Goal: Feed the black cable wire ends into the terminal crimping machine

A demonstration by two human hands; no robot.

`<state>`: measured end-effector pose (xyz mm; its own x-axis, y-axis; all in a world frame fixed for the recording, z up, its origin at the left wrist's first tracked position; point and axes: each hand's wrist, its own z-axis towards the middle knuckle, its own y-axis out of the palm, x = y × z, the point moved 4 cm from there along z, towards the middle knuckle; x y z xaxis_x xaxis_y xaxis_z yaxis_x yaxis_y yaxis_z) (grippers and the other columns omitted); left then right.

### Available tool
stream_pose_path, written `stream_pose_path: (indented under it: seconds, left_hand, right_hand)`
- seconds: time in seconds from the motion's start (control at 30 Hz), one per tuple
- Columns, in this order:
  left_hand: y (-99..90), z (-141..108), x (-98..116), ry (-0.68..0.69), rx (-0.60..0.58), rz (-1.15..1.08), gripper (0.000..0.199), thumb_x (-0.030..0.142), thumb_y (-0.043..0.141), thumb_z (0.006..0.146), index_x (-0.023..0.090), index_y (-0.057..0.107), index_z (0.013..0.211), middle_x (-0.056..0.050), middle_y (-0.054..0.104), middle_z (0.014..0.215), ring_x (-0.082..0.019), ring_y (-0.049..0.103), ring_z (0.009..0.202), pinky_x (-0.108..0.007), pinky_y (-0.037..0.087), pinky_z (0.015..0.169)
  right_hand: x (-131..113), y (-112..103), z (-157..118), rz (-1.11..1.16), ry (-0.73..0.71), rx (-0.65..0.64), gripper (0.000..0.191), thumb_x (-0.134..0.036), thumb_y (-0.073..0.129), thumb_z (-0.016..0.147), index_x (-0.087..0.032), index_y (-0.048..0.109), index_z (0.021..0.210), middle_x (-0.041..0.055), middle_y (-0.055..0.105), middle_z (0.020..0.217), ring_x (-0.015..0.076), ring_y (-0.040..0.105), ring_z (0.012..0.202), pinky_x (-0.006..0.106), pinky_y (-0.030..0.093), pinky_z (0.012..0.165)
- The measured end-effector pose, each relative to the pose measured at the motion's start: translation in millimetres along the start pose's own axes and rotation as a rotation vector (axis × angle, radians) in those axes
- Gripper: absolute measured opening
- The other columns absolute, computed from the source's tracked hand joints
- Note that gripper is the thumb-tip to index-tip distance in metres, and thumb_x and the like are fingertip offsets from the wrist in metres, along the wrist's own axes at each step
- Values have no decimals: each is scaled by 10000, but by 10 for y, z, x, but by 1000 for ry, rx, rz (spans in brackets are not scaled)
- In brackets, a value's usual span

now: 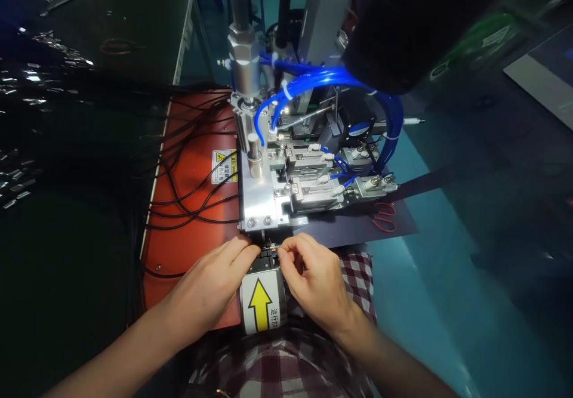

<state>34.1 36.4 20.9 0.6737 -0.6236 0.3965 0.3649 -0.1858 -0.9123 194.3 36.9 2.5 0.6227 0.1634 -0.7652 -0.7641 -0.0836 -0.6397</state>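
Both hands meet at the near end of a metal pneumatic machine (262, 192), just above a small black fixture (267, 262). My right hand (313, 275) pinches thin coloured wires (274, 247) between thumb and forefinger. My left hand (217, 281) is closed at the fixture's left side; its fingertips are partly hidden, and what they hold, if anything, cannot be made out. Below the fixture, a white label with a yellow arrow (260, 305) covers a rounded housing.
Black cables (197, 207) run across the orange base plate (192, 147) on the left. Blue air hoses (331, 79) arch over the cylinders. Red-handled scissors (384, 217) lie right of the machine. A dark bulky part (394, 22) overhangs the upper right.
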Motion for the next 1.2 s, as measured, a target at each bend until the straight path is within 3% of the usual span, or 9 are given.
stream_pose_path:
  seconds: [0.23,0.4,0.5,0.77,0.93,1.2]
  left_hand:
    - [-38,3,29,104,136,196,266,96,355,909,80,597,1020,-124,653,893,-232,620,790,-350,539,676]
    - [-65,18,48,124,175,220,327,94,304,924,84,629,952,-127,666,851,-215,623,738,-320,535,625]
    - [-76,22,56,123,180,230,338,99,294,928,73,629,961,-133,667,859,-220,628,743,-327,543,623]
    - [-46,6,34,101,151,178,308,95,316,920,77,618,980,-131,656,872,-228,627,754,-339,549,626]
    - [-13,-12,6,78,124,140,264,71,365,897,79,598,1019,-125,645,898,-230,623,779,-349,552,657]
    - [-24,-7,6,69,93,113,263,42,378,874,95,586,1026,-120,638,909,-230,617,788,-345,550,655]
  right_hand:
    - [280,177,13,488,413,-227,173,-308,498,853,-185,543,741,-45,447,567,94,354,462,218,283,428]
    - [195,37,67,236,303,-98,177,-318,492,870,-194,606,816,-4,554,674,128,469,581,249,382,565]
    - [135,82,91,203,287,-103,194,-338,497,871,-202,626,820,-25,513,595,124,443,537,246,358,531]
    - [155,265,95,509,453,30,162,-315,634,764,-176,597,690,-73,379,511,87,315,472,225,259,448]
    - [146,297,91,631,463,39,163,-307,616,775,-178,563,691,-80,341,516,84,281,473,225,227,440]
    - [201,278,40,734,512,34,182,-353,604,764,-183,562,714,-57,438,543,98,363,478,234,297,459]
